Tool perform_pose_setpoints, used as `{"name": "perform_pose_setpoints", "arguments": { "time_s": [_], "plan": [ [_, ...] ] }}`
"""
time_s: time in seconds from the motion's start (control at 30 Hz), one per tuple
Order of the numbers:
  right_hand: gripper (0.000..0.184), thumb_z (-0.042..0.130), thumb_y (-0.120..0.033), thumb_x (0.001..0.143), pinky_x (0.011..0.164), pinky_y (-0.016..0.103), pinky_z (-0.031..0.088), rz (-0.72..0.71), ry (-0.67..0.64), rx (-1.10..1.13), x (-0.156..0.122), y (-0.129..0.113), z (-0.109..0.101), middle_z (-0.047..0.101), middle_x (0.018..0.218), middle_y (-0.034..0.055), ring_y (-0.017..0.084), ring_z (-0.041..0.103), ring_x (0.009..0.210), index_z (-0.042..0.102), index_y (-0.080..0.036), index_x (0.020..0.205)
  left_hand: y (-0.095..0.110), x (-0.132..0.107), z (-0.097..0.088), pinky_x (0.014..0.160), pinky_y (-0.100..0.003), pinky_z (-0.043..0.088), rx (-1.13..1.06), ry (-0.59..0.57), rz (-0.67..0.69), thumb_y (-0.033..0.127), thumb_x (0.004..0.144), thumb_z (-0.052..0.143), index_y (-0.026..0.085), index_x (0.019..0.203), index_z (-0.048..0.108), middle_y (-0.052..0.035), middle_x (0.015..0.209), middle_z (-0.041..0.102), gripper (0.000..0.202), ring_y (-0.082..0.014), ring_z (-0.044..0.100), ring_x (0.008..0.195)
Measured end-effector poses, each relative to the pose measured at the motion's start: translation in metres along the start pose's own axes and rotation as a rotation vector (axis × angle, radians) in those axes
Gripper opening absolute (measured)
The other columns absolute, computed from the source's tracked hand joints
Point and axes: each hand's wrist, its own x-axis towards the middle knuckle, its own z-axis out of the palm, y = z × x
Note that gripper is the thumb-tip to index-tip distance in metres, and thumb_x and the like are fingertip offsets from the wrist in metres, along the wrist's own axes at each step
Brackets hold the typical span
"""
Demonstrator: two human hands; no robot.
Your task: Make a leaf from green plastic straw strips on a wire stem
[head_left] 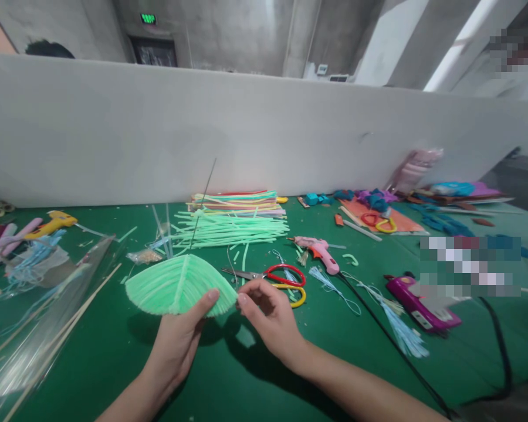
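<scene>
A light green pipe-cleaner leaf (158, 287), fan-shaped with a raised middle rib, is held above the table. A thin straight wire sticks up from the rib's upper end. My left hand (180, 334) grips the leaf's lower edge, thumb on top and fingers hidden underneath. At the leaf's right tip, the thumb and fingertips of my right hand (268, 319) are pinched together. A thin curved strand rises beside those fingertips; whether it is attached or held I cannot tell. Scissors (286, 272) with red and yellow handles lie just behind my right hand.
Bundled green pipe cleaners (233, 228) lie at the back, against a pale partition (246, 135). A pink glue gun (317, 249) with a black cord rests to the right, near blue tassels (402, 331) and a purple device (422, 305). A yellow glue gun (55, 223) lies left.
</scene>
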Motion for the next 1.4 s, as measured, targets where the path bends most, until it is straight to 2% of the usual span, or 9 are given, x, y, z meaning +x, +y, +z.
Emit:
{"name": "perform_pose_setpoints", "arguments": {
  "time_s": [0.27, 0.4, 0.63, 0.8, 0.9, 1.03, 1.2, 1.3, 1.4],
  "plan": [
    [0.012, 0.057, -0.027, 0.088, 0.066, 0.027, 0.047, -0.277, -0.054, -0.320, 0.003, 0.001, -0.009, 0.065, 0.075, 0.0027, 0.015, 0.059, 0.068, 0.065, -0.020, 0.082, -0.005, 0.002, -0.006, 0.088, -0.035, 0.051, 0.236, 0.100, 0.116, 0.024, 0.053, 0.088, 0.013, 0.094, 0.070, -0.0070, 0.094, 0.073, 0.046, -0.0235, 0.066, 0.091],
    [0.016, 0.057, -0.028, 0.088, 0.063, 0.025, 0.046, -0.196, -0.057, -0.309, 0.002, 0.002, -0.008, 0.066, 0.071, 0.0019, 0.014, 0.059, 0.064, 0.065, -0.020, 0.077, -0.004, 0.001, -0.005, 0.091, -0.039, 0.049, 0.292, 0.112, 0.158, 0.027, 0.052, 0.088, 0.013, 0.094, 0.070, -0.0078, 0.095, 0.073, 0.048, -0.0256, 0.065, 0.092],
    [0.020, 0.057, -0.032, 0.088, 0.061, 0.024, 0.046, -0.081, -0.069, -0.224, 0.003, 0.000, -0.006, 0.066, 0.069, 0.0016, 0.014, 0.059, 0.064, 0.067, -0.019, 0.076, -0.004, 0.003, -0.006, 0.086, -0.035, 0.050, 0.308, 0.077, 0.157, 0.027, 0.054, 0.088, 0.013, 0.093, 0.068, -0.0060, 0.091, 0.072, 0.046, -0.0244, 0.066, 0.090],
    [0.027, 0.052, -0.037, 0.091, 0.064, 0.024, 0.048, -0.025, -0.135, -0.129, 0.005, 0.001, -0.010, 0.068, 0.073, 0.0024, 0.015, 0.062, 0.069, 0.067, -0.018, 0.079, -0.001, 0.002, -0.006, 0.085, -0.032, 0.052, 0.183, 0.041, 0.114, 0.022, 0.057, 0.087, 0.016, 0.104, 0.067, -0.0030, 0.093, 0.072, 0.051, -0.0207, 0.067, 0.090],
    [0.022, 0.052, -0.035, 0.092, 0.066, 0.025, 0.050, -0.039, -0.087, -0.079, 0.005, 0.001, -0.010, 0.067, 0.078, 0.0031, 0.015, 0.062, 0.071, 0.065, -0.019, 0.085, 0.001, 0.003, -0.004, 0.080, -0.027, 0.055, 0.093, 0.004, 0.075, 0.017, 0.060, 0.085, 0.017, 0.106, 0.067, -0.0025, 0.093, 0.072, 0.049, -0.0175, 0.067, 0.087],
    [0.006, 0.061, -0.025, 0.086, 0.069, 0.027, 0.051, -0.196, -0.015, -0.166, 0.004, 0.004, -0.011, 0.066, 0.079, 0.0025, 0.014, 0.061, 0.072, 0.064, -0.020, 0.087, 0.000, 0.007, -0.004, 0.071, -0.023, 0.058, 0.012, -0.021, -0.002, 0.010, 0.065, 0.081, 0.020, 0.107, 0.065, -0.0024, 0.092, 0.071, 0.046, -0.0145, 0.067, 0.079],
    [0.033, 0.062, -0.015, 0.085, 0.081, 0.033, 0.052, -0.568, -0.028, -0.404, 0.007, 0.008, -0.019, 0.061, 0.105, 0.0069, 0.018, 0.059, 0.095, 0.064, -0.028, 0.115, -0.002, 0.007, -0.006, 0.065, -0.021, 0.058, -0.044, -0.031, -0.172, 0.009, 0.068, 0.077, 0.020, 0.101, 0.067, -0.0036, 0.093, 0.072, 0.036, -0.0134, 0.067, 0.073],
    [0.034, 0.059, -0.008, 0.085, 0.080, 0.033, 0.052, -0.701, -0.027, -0.475, 0.011, 0.004, -0.024, 0.061, 0.107, 0.0078, 0.018, 0.059, 0.096, 0.068, -0.028, 0.111, 0.001, 0.003, -0.007, 0.059, -0.025, 0.059, -0.015, -0.079, -0.249, 0.021, 0.067, 0.081, 0.019, 0.097, 0.069, -0.0050, 0.091, 0.072, 0.033, -0.0167, 0.067, 0.070],
    [0.032, 0.058, -0.007, 0.086, 0.079, 0.034, 0.052, -0.706, -0.018, -0.393, 0.014, -0.007, -0.027, 0.066, 0.102, 0.0072, 0.018, 0.061, 0.092, 0.069, -0.027, 0.108, 0.009, -0.002, -0.008, 0.057, -0.035, 0.059, 0.071, -0.223, -0.178, 0.050, 0.064, 0.078, 0.017, 0.097, 0.072, -0.0111, 0.087, 0.073, 0.046, -0.0254, 0.068, 0.070]
  ]
}}
